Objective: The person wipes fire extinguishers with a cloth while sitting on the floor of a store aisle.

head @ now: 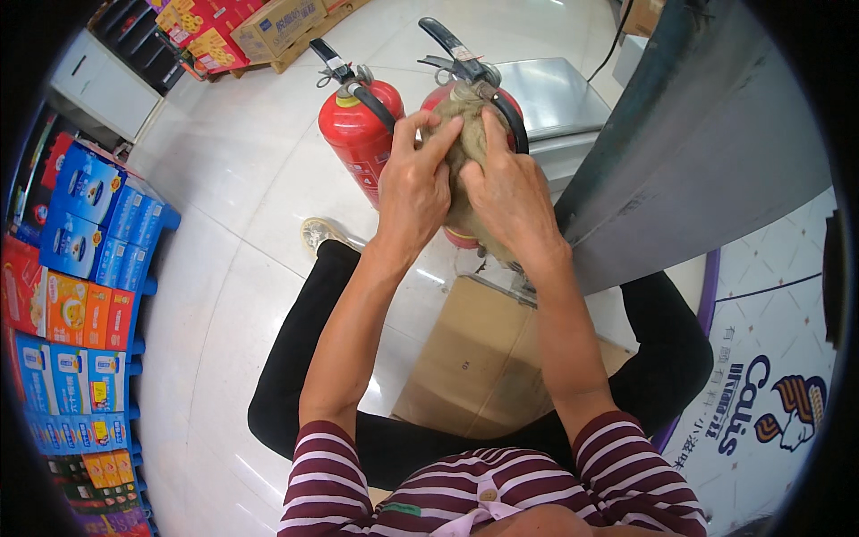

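Note:
A dull tan cloth [466, 151] hangs over the front of a red fire extinguisher [439, 97] and hides much of its body. My left hand [415, 184] pinches the cloth's left side near the extinguisher's shoulder. On the right, my right hand [507, 191] presses into the same cloth with thumb and forefinger. The black lever handle [463, 60] and part of the black hose [515, 124] stay uncovered. Close by on the left stands a second red fire extinguisher [359, 124], upright, with its own black handle and hose.
A flattened cardboard box [463, 362] lies on the tiled floor between my legs. A grey metal panel [678, 161] rises at the right, beside a metal-topped scale or stand [550, 94]. Boxed goods [87, 241] are stacked along the left. Cartons [278, 30] sit on a wooden pallet behind.

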Demonstrator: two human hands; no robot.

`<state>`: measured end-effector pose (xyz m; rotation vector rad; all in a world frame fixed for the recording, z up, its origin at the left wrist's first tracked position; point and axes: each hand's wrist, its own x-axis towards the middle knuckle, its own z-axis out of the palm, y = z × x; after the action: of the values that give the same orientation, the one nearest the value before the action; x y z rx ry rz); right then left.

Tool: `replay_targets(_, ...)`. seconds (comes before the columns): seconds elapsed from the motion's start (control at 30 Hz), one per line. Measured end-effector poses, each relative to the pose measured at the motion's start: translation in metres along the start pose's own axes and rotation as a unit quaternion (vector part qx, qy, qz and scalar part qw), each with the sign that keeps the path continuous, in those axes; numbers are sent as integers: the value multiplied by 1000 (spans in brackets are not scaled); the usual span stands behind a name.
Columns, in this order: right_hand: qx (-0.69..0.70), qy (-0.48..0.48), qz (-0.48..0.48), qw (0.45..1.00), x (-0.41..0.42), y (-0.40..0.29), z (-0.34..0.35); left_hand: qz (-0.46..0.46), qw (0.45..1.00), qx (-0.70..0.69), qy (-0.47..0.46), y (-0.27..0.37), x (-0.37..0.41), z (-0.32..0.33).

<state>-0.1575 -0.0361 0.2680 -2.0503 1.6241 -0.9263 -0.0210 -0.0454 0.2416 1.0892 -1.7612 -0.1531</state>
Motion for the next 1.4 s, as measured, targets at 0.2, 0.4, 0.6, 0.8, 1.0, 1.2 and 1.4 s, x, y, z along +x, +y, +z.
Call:
replay_targets(0.2,19,15,-20,1000,-25,11,4,47,998,25,-23,1,-22,-4)
replay_targets(0.4,22,51,-43,998,14,3,8,19,999,17,38,-4,15,3)
replay_targets(0.6,-17,-5,-36,999,-14,11,5,5,1000,6,-11,-2,-23,-3)
replay_targets(0.8,27,40,-47,998,14,1,14,41,997,17,64,-12,7,4)
replay_targets(1.0,-17,49,-92,994,-9,17,24,13,999,-6,34,-7,-18,-4)
replay_targets(1.2,-9,62,-111,992,-20,20,23,22,1000,10,5,-5,-28,-6)
replay_targets(1.4,-34,81,-72,994,6,9,17,-6,999,-1,33,-5,7,8)
